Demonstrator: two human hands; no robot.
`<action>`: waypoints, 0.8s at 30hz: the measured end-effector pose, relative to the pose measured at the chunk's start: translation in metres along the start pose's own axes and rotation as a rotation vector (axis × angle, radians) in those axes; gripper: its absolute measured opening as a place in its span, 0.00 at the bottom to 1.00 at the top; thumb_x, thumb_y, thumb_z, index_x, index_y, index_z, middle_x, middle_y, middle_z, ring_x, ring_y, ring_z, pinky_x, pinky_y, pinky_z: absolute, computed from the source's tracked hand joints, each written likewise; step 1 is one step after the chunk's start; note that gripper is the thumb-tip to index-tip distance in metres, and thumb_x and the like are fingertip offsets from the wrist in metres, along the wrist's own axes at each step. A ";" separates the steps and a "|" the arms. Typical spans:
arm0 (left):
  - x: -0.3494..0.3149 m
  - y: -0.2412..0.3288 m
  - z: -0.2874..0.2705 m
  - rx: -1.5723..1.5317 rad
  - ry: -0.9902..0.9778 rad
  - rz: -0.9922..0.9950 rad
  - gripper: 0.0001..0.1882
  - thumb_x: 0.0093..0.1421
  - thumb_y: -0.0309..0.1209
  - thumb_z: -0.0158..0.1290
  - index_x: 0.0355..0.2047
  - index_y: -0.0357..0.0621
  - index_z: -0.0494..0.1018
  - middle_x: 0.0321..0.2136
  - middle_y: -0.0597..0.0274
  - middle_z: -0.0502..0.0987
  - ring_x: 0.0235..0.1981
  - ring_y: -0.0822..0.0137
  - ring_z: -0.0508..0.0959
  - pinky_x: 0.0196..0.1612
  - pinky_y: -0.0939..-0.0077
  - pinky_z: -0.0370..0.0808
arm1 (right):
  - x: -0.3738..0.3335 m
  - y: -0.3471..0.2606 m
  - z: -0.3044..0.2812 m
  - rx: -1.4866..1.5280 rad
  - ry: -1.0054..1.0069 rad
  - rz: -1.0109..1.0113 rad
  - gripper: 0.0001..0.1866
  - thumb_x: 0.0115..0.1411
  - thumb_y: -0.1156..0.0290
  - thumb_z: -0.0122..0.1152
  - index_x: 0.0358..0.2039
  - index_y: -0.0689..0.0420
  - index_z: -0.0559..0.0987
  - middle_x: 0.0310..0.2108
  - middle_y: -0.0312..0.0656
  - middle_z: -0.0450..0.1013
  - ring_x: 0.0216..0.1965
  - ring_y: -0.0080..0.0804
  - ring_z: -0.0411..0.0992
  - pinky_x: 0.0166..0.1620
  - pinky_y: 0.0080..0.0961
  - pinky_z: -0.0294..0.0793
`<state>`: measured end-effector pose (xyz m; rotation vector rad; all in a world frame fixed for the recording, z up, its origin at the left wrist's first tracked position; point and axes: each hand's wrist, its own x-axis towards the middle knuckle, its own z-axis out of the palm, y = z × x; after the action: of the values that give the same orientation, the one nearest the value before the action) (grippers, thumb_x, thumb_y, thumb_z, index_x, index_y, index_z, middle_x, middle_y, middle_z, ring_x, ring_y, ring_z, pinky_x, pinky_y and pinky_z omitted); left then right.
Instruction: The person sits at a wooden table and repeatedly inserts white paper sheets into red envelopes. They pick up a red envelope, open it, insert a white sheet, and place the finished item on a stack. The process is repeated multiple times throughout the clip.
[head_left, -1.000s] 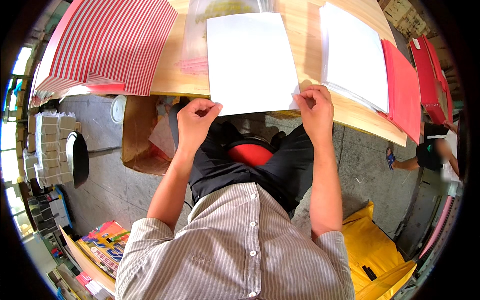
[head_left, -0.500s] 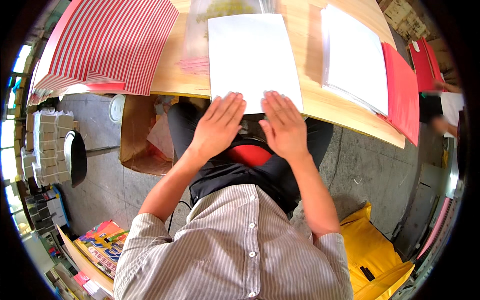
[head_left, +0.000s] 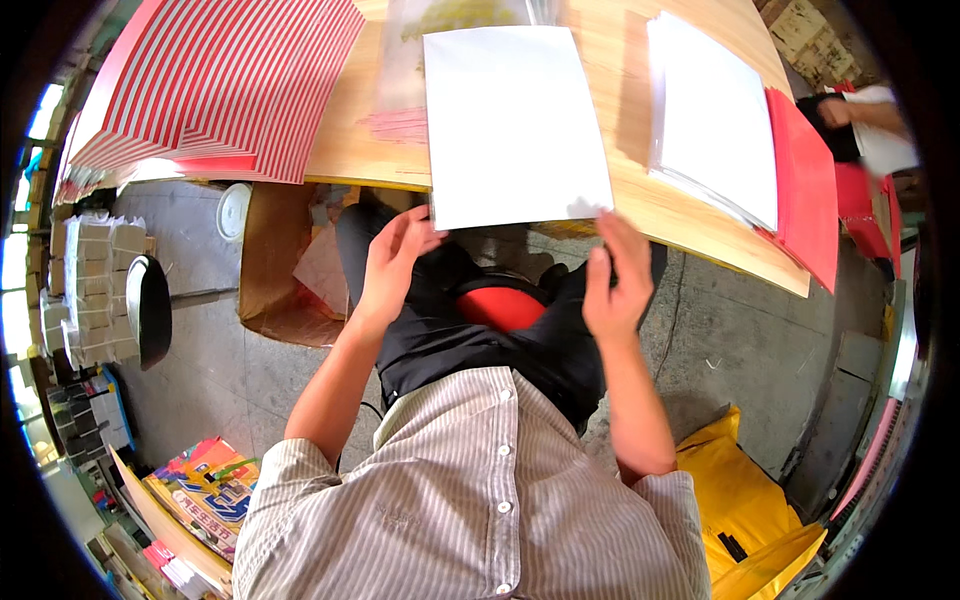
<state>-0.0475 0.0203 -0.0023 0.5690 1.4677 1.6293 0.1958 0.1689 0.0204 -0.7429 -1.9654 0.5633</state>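
Fingers (head_left: 624,242) flank near corners of smooth, white rectangular paper (head_left: 515,130).

Bold lettering (head_left: 222,494) above smaller characters (head_left: 213,512) on the colourful orange-yellow printed sheet (head_left: 200,480)

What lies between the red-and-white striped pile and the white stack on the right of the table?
In the head view, white paper lies between them, overlapping clear plastic on the wood-grain table; the paper's near edge juts past the table's front.
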 end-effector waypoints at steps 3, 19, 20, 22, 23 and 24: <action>0.011 0.015 0.028 -0.251 -0.012 -0.181 0.17 0.70 0.37 0.48 0.46 0.32 0.73 0.42 0.50 0.79 0.40 0.62 0.82 0.46 0.69 0.79 | -0.025 -0.017 0.016 0.452 -0.237 0.519 0.09 0.61 0.76 0.61 0.42 0.64 0.81 0.41 0.44 0.79 0.41 0.30 0.77 0.47 0.27 0.74; -0.005 0.027 0.035 0.265 -0.039 0.210 0.13 0.71 0.30 0.44 0.45 0.31 0.72 0.34 0.58 0.80 0.29 0.70 0.80 0.35 0.79 0.76 | 0.010 -0.045 0.064 1.152 0.153 1.097 0.10 0.65 0.72 0.58 0.41 0.68 0.78 0.34 0.43 0.78 0.29 0.27 0.77 0.30 0.24 0.81; -0.009 0.029 0.037 0.277 -0.058 0.251 0.13 0.71 0.30 0.45 0.44 0.31 0.71 0.34 0.58 0.80 0.29 0.70 0.80 0.35 0.78 0.76 | 0.011 -0.047 0.060 1.150 0.158 1.066 0.10 0.65 0.72 0.58 0.41 0.68 0.78 0.34 0.43 0.79 0.29 0.27 0.77 0.31 0.24 0.81; -0.011 0.026 0.038 0.254 -0.082 0.320 0.13 0.71 0.30 0.46 0.45 0.30 0.71 0.34 0.58 0.79 0.29 0.70 0.80 0.35 0.77 0.76 | 0.014 -0.051 0.051 1.145 0.161 1.009 0.10 0.65 0.73 0.58 0.41 0.69 0.78 0.34 0.43 0.79 0.29 0.27 0.77 0.31 0.23 0.81; -0.009 0.027 0.040 0.254 -0.104 0.348 0.13 0.71 0.30 0.46 0.46 0.30 0.70 0.34 0.58 0.79 0.28 0.70 0.80 0.35 0.78 0.76 | 0.015 -0.051 0.047 1.139 0.165 0.986 0.11 0.65 0.72 0.59 0.41 0.69 0.78 0.34 0.42 0.79 0.29 0.26 0.77 0.32 0.23 0.81; -0.008 0.030 0.043 0.254 -0.125 0.375 0.13 0.71 0.29 0.46 0.48 0.30 0.70 0.34 0.58 0.79 0.28 0.70 0.80 0.35 0.78 0.76 | 0.019 -0.052 0.042 1.119 0.197 0.943 0.11 0.65 0.72 0.59 0.41 0.69 0.78 0.33 0.42 0.78 0.29 0.26 0.77 0.32 0.23 0.80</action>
<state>-0.0179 0.0397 0.0372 1.1265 1.5506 1.6577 0.1374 0.1416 0.0458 -0.8609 -0.7427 1.8378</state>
